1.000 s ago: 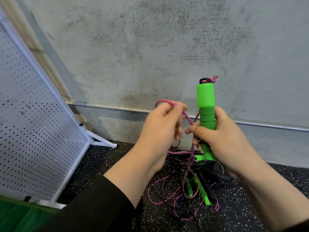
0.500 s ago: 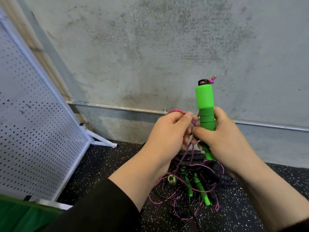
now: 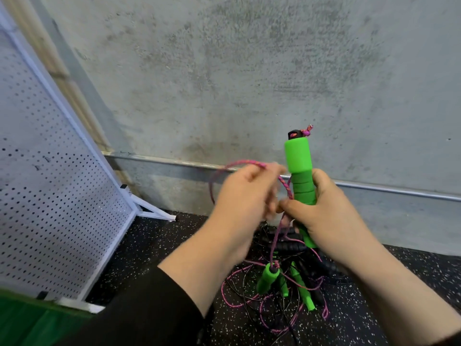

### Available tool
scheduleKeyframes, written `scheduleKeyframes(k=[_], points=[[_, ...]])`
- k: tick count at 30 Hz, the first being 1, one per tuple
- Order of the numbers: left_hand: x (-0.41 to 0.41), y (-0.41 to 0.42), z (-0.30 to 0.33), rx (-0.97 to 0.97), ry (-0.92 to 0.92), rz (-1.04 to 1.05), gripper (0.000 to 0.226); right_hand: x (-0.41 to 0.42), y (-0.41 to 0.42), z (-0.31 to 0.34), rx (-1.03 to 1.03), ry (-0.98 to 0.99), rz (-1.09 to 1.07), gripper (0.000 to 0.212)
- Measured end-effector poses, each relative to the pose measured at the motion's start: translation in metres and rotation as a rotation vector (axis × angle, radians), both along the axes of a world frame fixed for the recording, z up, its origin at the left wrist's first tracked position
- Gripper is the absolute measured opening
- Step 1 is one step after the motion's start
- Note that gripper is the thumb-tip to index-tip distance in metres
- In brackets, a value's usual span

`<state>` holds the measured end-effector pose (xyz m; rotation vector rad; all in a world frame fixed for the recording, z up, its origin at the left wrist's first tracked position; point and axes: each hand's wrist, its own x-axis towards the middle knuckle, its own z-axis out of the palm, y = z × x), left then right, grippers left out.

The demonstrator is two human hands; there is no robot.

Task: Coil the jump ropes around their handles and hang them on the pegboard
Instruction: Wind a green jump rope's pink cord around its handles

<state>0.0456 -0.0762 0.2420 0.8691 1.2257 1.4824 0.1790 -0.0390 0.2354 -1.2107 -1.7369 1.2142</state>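
Note:
My right hand (image 3: pixel 321 213) grips a bright green foam handle (image 3: pixel 299 166) upright, its black cap and a pink knot at the top. My left hand (image 3: pixel 245 196) is blurred and pinches the pink braided rope (image 3: pixel 285 184), which arcs in a loop to the left of the hand and runs to the handle. From my hands the rope drops to the second green handle (image 3: pixel 268 277), which dangles just above the floor. A white pegboard (image 3: pixel 50 196) leans at the left.
Under my hands a tangled pile (image 3: pixel 299 290) of pink and black ropes with green and black handles lies on the speckled black floor (image 3: pixel 159 245). A concrete wall with a metal strip (image 3: pixel 389 191) stands close behind. A green surface (image 3: pixel 22 318) fills the lower left corner.
My left hand has swung the pink rope out to the left into a wider loop. The second green handle has risen off the pile and now dangles. The right hand has held still.

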Motion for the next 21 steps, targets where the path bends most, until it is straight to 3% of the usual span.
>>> scheduleKeyframes(k=[5, 10, 13, 21], points=[[0.008, -0.001, -0.002, -0.019, 0.024, -0.001, 0.022, 0.001, 0.001, 0.001, -0.028, 0.015, 0.006, 0.031], [-0.013, 0.007, 0.012, 0.109, -0.086, 0.150, 0.019, 0.005, 0.002, 0.000, -0.063, -0.062, -0.005, 0.028], [-0.020, 0.007, 0.011, 0.120, -0.132, 0.193, 0.017, 0.004, 0.000, 0.001, -0.063, -0.012, -0.010, 0.026], [0.014, -0.005, -0.003, 0.023, 0.074, -0.040, 0.024, 0.002, -0.001, 0.002, 0.016, 0.006, -0.023, 0.027]])
